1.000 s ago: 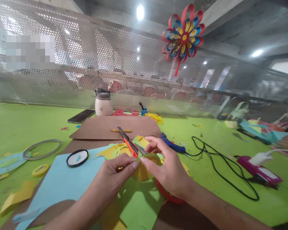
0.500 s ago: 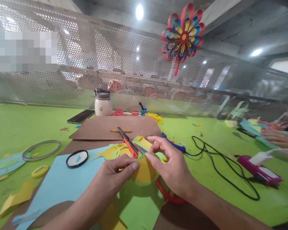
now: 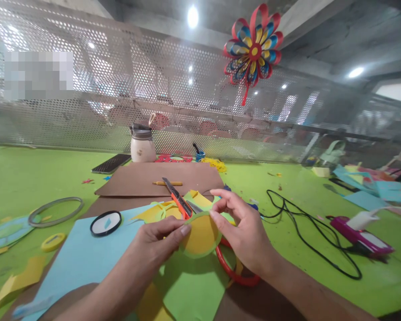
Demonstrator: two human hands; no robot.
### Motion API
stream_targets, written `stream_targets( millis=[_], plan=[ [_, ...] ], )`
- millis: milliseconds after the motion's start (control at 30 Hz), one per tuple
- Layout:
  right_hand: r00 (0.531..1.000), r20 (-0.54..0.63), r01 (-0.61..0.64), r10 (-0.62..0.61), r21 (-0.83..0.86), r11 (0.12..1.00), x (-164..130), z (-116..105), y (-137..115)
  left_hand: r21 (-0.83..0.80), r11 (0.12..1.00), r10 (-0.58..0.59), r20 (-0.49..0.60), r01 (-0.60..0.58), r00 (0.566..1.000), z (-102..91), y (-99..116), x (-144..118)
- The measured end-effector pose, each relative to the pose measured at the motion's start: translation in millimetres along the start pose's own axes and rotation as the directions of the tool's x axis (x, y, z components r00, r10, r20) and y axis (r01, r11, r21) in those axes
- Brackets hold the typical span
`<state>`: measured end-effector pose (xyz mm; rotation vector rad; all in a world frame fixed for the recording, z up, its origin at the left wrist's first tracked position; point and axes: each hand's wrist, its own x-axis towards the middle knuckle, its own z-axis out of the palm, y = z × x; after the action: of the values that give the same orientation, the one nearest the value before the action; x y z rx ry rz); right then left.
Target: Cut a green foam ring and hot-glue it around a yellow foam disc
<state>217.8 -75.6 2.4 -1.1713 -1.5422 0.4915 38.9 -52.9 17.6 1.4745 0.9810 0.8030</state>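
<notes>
Yellow disc [image 3: 200, 235] now tilted up, facing camera.

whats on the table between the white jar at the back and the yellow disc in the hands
In the head view: a brown card sheet with a pencil on it, then an orange utility knife nearer the yellow disc.

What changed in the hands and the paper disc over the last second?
The yellow disc with its green rim, earlier tipped nearly edge-on, has been turned to face the camera. The right hand shifted its fingertips from the near edge to the disc's right rim; the left hand kept its pinch on the left rim. The orange knife, red ring and blue sheet stayed put.
</notes>
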Motion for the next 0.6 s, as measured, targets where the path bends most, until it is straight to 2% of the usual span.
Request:
stream_targets(
  millis=[367,600],
  plan=[
    [0.999,0.014,-0.033,0.032,0.075,0.997,1.2,-2.4,-0.4,0.01,0.999,-0.04,0.032,0.039,0.999,-6.3,-12.2,4.0],
    [0.998,0.042,-0.058,0.053,0.116,0.992,-2.5,-3.5,-1.0,-0.094,0.992,-0.087,-0.021,0.085,0.996,-5.3,-19.1,6.6]
  ],
)
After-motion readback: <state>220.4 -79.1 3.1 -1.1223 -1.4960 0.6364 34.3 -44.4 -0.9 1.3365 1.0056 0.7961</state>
